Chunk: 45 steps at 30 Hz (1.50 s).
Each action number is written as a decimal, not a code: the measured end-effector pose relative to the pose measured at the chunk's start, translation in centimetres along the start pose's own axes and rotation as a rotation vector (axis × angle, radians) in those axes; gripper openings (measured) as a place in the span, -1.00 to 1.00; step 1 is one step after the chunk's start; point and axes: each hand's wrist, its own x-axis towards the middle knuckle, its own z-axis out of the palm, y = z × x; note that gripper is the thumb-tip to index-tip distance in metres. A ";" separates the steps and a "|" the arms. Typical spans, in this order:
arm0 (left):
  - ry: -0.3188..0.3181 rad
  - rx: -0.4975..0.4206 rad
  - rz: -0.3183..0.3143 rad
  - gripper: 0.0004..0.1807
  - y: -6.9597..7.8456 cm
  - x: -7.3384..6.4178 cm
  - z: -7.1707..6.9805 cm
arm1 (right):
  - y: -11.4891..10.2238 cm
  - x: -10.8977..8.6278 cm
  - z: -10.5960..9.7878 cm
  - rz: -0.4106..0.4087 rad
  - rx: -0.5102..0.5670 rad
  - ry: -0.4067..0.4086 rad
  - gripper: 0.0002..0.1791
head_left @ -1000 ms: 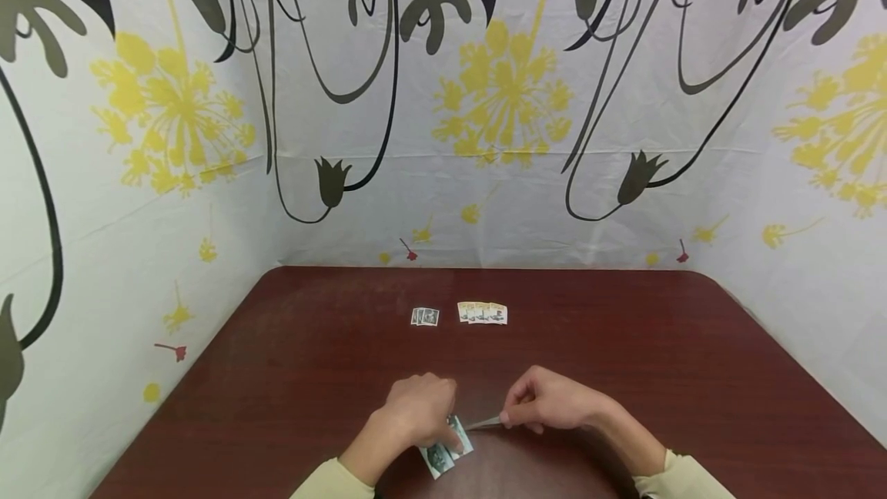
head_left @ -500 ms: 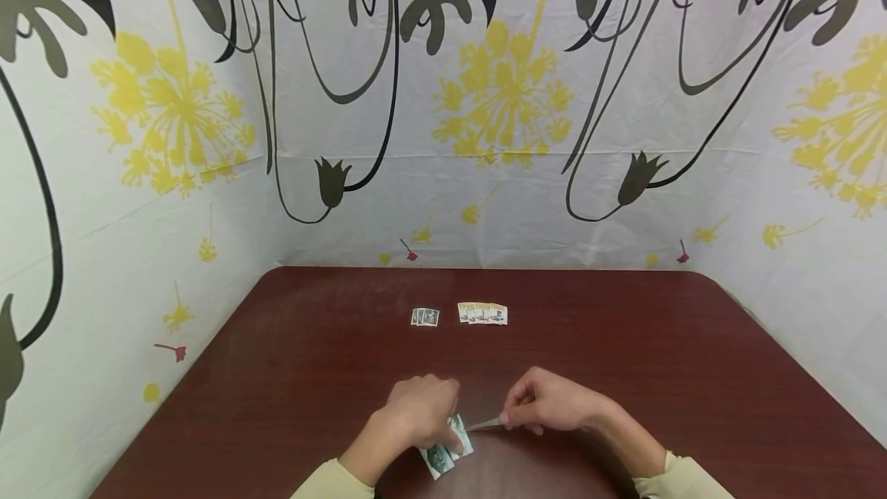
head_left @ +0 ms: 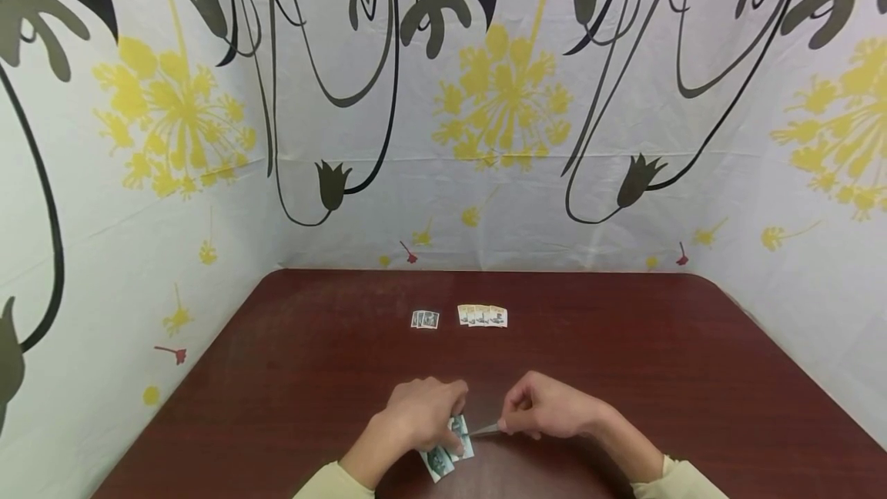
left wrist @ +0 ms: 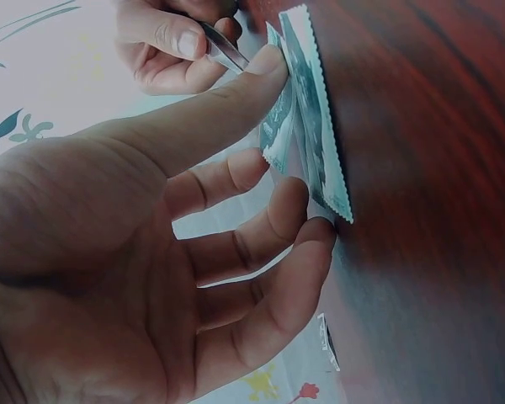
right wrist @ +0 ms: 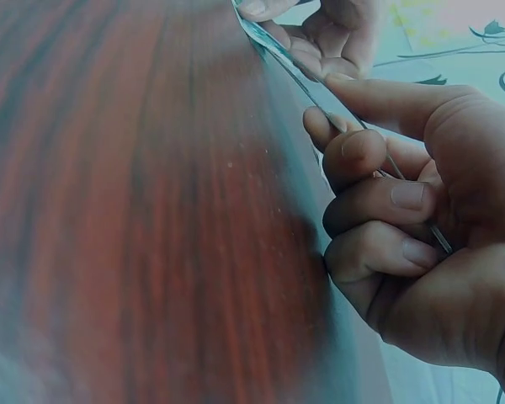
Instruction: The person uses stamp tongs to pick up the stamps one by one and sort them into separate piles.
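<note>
Green stamps [head_left: 436,463] with toothed edges lie overlapping on the table near the front. My left hand [head_left: 420,416] leans over them, its thumb resting nearly straight on one stamp [left wrist: 278,122]. The other fingers of that hand bend loosely beside a second stamp [left wrist: 317,109] in the left wrist view. To the right, my right hand [head_left: 552,409] pinches metal tweezers [head_left: 487,430], whose points reach the right edge of the stamps. In the right wrist view, the tweezers [right wrist: 439,237] run back under the curled fingers. My left palm hides part of the stamps in the head view.
Farther back on the dark red wooden table [head_left: 333,353] lie a small fanned group of black-and-white stamps [head_left: 426,319] and a row of several orange-toned stamps [head_left: 483,316]. A flower-patterned cloth [head_left: 430,122] hangs behind and along both sides.
My left index finger has stretched out to the right. The tweezers' points have shifted slightly onto the stamp's right edge. The stamps have hardly moved, and the head view has tilted a little.
</note>
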 end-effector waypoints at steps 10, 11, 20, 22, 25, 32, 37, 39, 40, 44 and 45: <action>0.008 -0.005 0.018 -0.47 -0.1 0.0 0.0 | 0.0 -0.1 0.1 -0.029 -0.009 0.006 -0.75; 0.007 -0.007 0.017 -0.48 -0.1 0.0 -0.1 | 0.0 -0.1 0.1 -0.032 -0.011 0.010 -0.75; -0.003 -0.031 -0.025 -0.47 -0.4 -0.1 -0.4 | 0.1 -0.3 -0.1 -0.044 -0.019 0.012 -0.76; -0.009 -0.021 -0.033 -0.47 -0.4 -0.1 -0.5 | 0.0 -0.4 -0.2 -0.041 -0.019 0.010 -0.76; -0.017 -0.005 -0.040 -0.48 -0.4 -0.1 -0.5 | 0.0 -0.4 -0.4 -0.038 -0.028 0.013 -0.77; -0.011 0.013 -0.035 -0.49 -0.4 -0.1 -0.5 | -0.1 -0.6 -0.9 -0.038 -0.043 0.028 -0.79; -0.014 0.007 -0.042 -0.50 -0.4 -0.1 -0.6 | 0.3 -0.8 -1.5 -0.045 -0.066 0.055 -0.81; -0.016 0.008 -0.051 -0.49 -0.4 0.0 -0.7 | 0.5 -0.9 -1.7 -0.050 -0.075 0.068 -0.82; -0.015 0.010 -0.055 -0.49 -0.4 -0.1 -0.6 | 0.5 -1.0 -1.9 -0.052 -0.080 0.074 -0.82; -0.006 0.025 -0.069 -0.48 -0.5 -0.1 -0.5 | 0.8 -1.3 -2.6 -0.055 -0.085 0.098 -0.82; -0.005 0.029 -0.072 -0.48 -0.5 -0.1 -0.5 | 0.9 -1.4 -2.7 -0.054 -0.082 0.103 -0.81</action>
